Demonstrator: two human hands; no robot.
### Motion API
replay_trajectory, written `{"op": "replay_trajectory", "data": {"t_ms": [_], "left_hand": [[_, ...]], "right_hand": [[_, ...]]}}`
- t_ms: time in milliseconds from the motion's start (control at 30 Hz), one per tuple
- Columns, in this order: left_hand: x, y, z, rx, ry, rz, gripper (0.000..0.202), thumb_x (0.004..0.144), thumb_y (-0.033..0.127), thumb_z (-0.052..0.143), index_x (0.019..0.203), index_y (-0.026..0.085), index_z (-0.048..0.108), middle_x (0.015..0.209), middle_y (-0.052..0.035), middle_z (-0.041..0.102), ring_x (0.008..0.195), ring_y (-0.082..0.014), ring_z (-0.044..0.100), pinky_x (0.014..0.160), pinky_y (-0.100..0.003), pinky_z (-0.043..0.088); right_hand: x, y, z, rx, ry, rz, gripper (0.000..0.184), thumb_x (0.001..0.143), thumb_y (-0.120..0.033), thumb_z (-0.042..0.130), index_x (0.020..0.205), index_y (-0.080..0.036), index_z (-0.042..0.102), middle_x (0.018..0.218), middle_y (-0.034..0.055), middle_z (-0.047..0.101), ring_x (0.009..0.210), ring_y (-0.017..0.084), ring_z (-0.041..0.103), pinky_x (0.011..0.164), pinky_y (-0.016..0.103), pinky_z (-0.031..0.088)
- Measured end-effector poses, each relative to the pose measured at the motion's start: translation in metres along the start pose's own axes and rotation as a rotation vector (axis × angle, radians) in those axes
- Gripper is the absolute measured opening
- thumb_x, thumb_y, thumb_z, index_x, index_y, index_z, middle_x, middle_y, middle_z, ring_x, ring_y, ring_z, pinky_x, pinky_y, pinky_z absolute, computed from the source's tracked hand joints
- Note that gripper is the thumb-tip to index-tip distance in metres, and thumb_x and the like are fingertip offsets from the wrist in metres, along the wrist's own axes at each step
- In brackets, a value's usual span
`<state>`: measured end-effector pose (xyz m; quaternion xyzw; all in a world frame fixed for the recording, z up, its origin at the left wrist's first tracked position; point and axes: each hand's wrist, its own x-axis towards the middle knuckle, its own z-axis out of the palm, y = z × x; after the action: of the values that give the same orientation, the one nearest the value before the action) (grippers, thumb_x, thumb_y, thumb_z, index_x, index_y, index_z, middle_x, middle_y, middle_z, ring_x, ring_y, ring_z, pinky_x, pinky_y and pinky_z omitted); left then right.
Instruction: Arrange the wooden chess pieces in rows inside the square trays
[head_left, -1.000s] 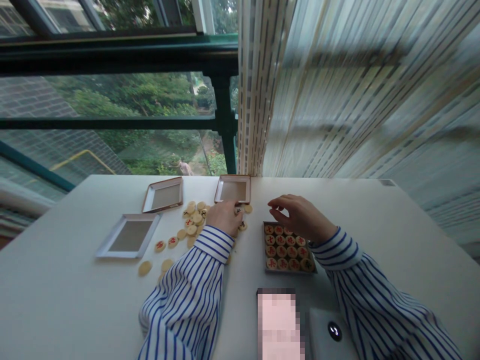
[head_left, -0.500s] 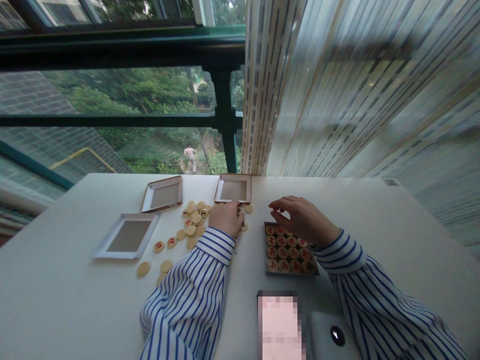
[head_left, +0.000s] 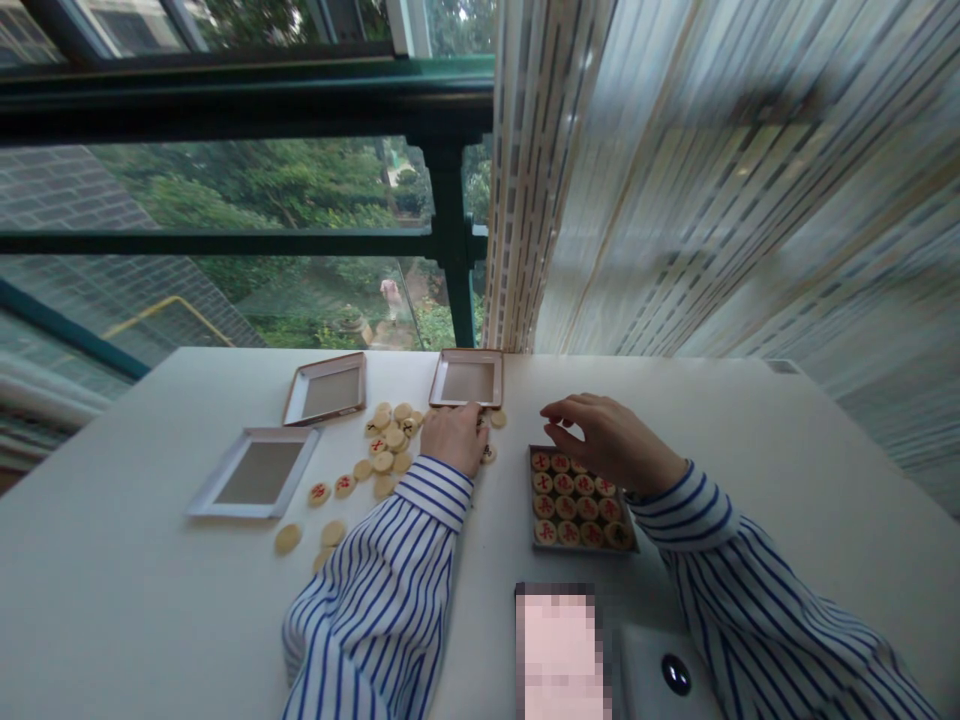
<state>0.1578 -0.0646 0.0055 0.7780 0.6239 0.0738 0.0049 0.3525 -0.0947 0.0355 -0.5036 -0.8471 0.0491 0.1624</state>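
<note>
My left hand (head_left: 452,438) rests knuckles-up on the white table (head_left: 127,590), fingers curled over round wooden game pieces just in front of an empty brown-rimmed tray (head_left: 467,379). What its fingers hold is hidden. A loose pile of pale discs (head_left: 388,443), some with red marks, lies to its left. My right hand (head_left: 611,440) hovers over the far edge of a shallow box (head_left: 579,498) packed with rows of red-marked discs, thumb and fingers bent in a loose pinch with nothing seen between them.
Two more empty trays sit to the left, one brown-rimmed (head_left: 326,388) and one white (head_left: 256,472). A blurred-out rectangle (head_left: 561,650) and a white device with a dark button (head_left: 671,675) lie at the near edge. A window and striped curtain (head_left: 675,170) stand behind the table.
Both hands stay almost where they were; the view has shifted slightly. A person outside the window has walked further off.
</note>
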Motion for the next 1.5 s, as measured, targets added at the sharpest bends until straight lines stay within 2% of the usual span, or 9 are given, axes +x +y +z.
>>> {"op": "replay_trajectory", "data": {"t_ms": [333, 533, 667, 867, 1500], "left_hand": [[0.001, -0.002, 0.005, -0.006, 0.011, 0.011, 0.023, 0.08, 0.033, 0.044, 0.092, 0.02, 0.06, 0.083, -0.0078, 0.066, 0.084, -0.0231, 0.06, 0.072, -0.033, 0.041], [0.0, 0.001, -0.002, -0.017, 0.014, -0.001, 0.025, 0.079, 0.031, 0.046, 0.097, 0.021, 0.059, 0.084, -0.007, 0.066, 0.084, -0.0219, 0.06, 0.071, -0.031, 0.041], [-0.002, 0.003, -0.006, -0.037, 0.064, 0.019, 0.024, 0.078, 0.031, 0.049, 0.098, 0.021, 0.059, 0.083, -0.0058, 0.066, 0.082, -0.0216, 0.06, 0.07, -0.031, 0.041], [-0.003, 0.001, -0.002, -0.113, 0.155, 0.097, 0.027, 0.078, 0.033, 0.049, 0.102, 0.022, 0.057, 0.081, -0.005, 0.066, 0.077, -0.0213, 0.06, 0.068, -0.031, 0.043], [-0.009, 0.012, -0.013, -0.335, 0.261, 0.209, 0.03, 0.074, 0.029, 0.057, 0.102, 0.018, 0.055, 0.084, -0.0025, 0.066, 0.079, -0.0177, 0.06, 0.073, -0.03, 0.045]], "right_hand": [[0.0, 0.0, 0.0, 0.001, 0.002, -0.004, 0.025, 0.083, -0.027, 0.044, 0.099, -0.017, 0.06, 0.085, 0.0057, 0.065, 0.075, 0.015, 0.057, 0.07, 0.028, 0.042], [-0.001, 0.001, -0.003, 0.003, 0.007, 0.009, 0.024, 0.082, -0.027, 0.045, 0.099, -0.018, 0.061, 0.083, 0.0049, 0.064, 0.075, 0.015, 0.057, 0.07, 0.027, 0.042], [-0.002, 0.0, -0.005, 0.003, 0.013, 0.01, 0.024, 0.082, -0.027, 0.045, 0.099, -0.018, 0.061, 0.083, 0.0047, 0.065, 0.075, 0.015, 0.057, 0.071, 0.027, 0.042], [-0.004, -0.001, -0.008, -0.002, 0.026, 0.004, 0.024, 0.082, -0.027, 0.045, 0.099, -0.017, 0.06, 0.083, 0.0049, 0.064, 0.075, 0.015, 0.057, 0.071, 0.028, 0.042], [-0.016, -0.008, -0.024, 0.007, 0.101, 0.01, 0.023, 0.083, -0.027, 0.045, 0.097, -0.017, 0.06, 0.081, 0.0048, 0.064, 0.074, 0.014, 0.056, 0.071, 0.028, 0.042]]}}
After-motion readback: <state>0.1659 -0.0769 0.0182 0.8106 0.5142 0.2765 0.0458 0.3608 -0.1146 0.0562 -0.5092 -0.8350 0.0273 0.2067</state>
